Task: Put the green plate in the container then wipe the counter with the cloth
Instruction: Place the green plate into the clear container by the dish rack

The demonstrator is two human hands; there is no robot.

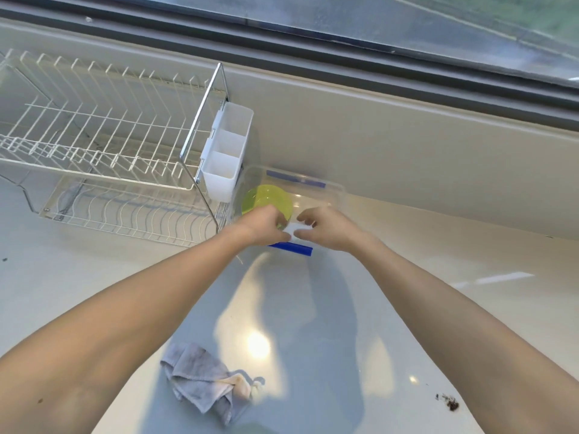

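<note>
The green plate (266, 198) lies inside the clear plastic container (332, 191), which stands on the white counter against the back wall, beside the dish rack. The container has blue clips; one blue clip (293, 249) sits on its near side, just below my hands. My left hand (264, 227) and my right hand (327, 228) are both at the container's near rim, fingers and thumbs curled around its edge, a small gap between them. The crumpled grey cloth (205, 386) lies on the counter close to me, between my forearms, untouched.
A white wire dish rack (94, 136) with a white cutlery holder (227, 151) fills the left. Dark crumbs (449, 404) lie on the counter at the lower right. A ledge and a window frame (376, 70) run along the back.
</note>
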